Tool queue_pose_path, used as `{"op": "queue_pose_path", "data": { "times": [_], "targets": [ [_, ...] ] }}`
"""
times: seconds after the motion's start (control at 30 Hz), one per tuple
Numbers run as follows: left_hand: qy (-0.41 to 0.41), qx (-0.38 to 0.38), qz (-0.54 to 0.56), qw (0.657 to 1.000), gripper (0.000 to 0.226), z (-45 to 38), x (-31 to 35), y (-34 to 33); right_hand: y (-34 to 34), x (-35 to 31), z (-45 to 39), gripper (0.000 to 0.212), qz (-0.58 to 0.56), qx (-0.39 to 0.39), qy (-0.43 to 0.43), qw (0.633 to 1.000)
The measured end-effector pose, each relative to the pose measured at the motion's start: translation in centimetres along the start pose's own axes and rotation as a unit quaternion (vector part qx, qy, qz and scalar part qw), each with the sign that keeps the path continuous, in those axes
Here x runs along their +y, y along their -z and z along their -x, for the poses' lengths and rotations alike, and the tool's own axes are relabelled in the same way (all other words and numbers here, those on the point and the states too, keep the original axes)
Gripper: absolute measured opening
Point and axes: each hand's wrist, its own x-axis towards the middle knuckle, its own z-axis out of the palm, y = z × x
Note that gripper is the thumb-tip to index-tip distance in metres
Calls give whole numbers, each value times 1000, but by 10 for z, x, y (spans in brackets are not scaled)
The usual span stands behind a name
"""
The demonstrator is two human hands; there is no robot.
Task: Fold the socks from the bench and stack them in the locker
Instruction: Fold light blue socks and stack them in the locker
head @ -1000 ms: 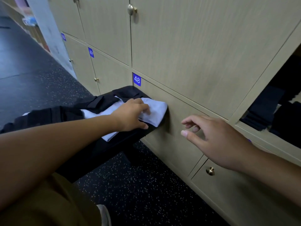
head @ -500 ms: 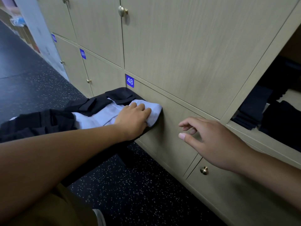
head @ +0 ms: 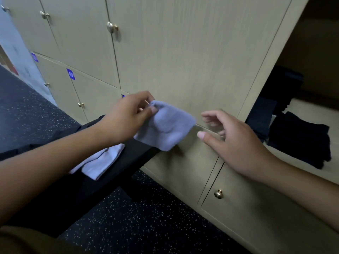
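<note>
Head view: left hand [head: 126, 116] pinching folded grey sock [head: 166, 126], right hand [head: 236, 138] loosely spread nearby.

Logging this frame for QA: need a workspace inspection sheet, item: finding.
Surface: black bench, end near the lockers.
Job's things: folded pale sock held in the air; more white socks on the bench; dark folded socks in the open locker.
Clutter: nothing seen.
Grippers: left hand pinches the folded pale sock's top corner; right hand open beside it, not touching.
Cables: nothing seen.
Surroundings: closed locker doors with brass knobs, speckled dark floor.
</note>
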Motion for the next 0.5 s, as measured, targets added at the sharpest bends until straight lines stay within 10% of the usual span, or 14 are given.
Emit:
{"op": "queue_pose_path", "data": {
  "times": [0.27, 0.5],
  "targets": [
    [-20, -62, 208, 976, 34, 15, 46, 3, 32, -19, 1, 28, -327, -27, -93, 940],
    [-4, -96, 301, 949, 45, 16, 65, -26, 60, -13, 22, 18, -325, -21, -76, 942]
  ]
}}
